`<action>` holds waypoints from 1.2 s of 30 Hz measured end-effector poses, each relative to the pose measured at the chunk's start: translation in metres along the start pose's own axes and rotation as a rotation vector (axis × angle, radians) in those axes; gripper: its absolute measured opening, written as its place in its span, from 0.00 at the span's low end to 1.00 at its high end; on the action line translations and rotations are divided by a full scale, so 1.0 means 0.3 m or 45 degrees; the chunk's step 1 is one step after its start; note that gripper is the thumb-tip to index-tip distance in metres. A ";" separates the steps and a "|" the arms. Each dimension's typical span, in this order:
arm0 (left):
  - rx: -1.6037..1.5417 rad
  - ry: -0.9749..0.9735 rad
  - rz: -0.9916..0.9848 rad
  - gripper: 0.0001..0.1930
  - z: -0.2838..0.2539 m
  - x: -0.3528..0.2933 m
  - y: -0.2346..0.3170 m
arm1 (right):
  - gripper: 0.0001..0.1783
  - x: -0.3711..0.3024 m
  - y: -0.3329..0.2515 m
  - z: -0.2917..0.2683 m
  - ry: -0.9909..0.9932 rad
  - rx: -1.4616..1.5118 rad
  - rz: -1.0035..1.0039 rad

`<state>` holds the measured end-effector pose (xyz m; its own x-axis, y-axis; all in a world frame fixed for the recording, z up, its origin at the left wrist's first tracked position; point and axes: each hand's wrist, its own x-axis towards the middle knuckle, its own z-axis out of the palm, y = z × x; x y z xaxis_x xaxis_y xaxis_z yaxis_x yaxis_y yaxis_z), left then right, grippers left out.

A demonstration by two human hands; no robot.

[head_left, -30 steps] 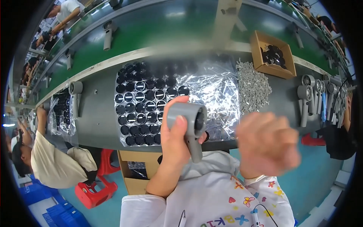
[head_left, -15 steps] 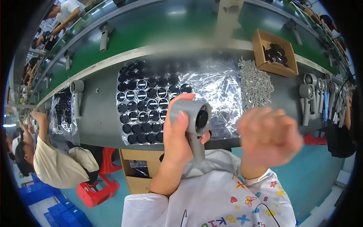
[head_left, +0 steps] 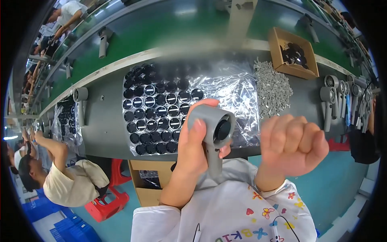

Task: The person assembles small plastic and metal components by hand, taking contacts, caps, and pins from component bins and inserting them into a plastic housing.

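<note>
My left hand [head_left: 192, 149] is wrapped round a grey handheld fan [head_left: 201, 121]; its thumb lies along the side of the round head. The fan's handle points down toward my body. Inside the ring-shaped opening, which faces right, sits a black round piece [head_left: 222, 130]. To the right of the fan and apart from it, my right hand [head_left: 293, 146] is closed in a fist, with nothing showing between the fingers. Behind my left hand, several black round caps [head_left: 155, 137] stand in rows on a clear plastic sheet [head_left: 231, 88].
A heap of small grey parts [head_left: 274, 86] lies beside a cardboard box [head_left: 296, 70] of black pieces. Several grey fans [head_left: 328, 103] stand at the right. Beyond the bench edge runs a green conveyor [head_left: 153, 36]. A co-worker [head_left: 72, 181] sits at the left by a red stool [head_left: 107, 207].
My left hand and the fan have shifted slightly right, its opening turned more into view. My right fist, blurred before, is now sharp and slightly farther right. Fans on the conveyor have moved left.
</note>
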<state>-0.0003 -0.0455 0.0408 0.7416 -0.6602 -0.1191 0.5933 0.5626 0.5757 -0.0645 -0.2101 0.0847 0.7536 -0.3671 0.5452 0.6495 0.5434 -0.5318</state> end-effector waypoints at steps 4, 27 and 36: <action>-0.136 0.034 -0.082 0.28 -0.016 0.002 0.006 | 0.25 0.004 -0.022 -0.050 0.016 0.011 0.024; -0.428 -0.051 -0.362 0.34 -0.092 0.077 0.018 | 0.21 0.126 -0.176 -0.414 0.442 -0.910 0.091; -0.173 0.103 -0.396 0.33 -0.058 0.111 0.020 | 0.23 0.114 -0.182 -0.477 0.435 -1.282 0.190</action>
<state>0.0333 -0.0554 0.0264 0.5376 -0.7720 -0.3391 0.8272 0.4051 0.3893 -0.0597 -0.3605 0.0398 0.7192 -0.6251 0.3034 0.2152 -0.2148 -0.9527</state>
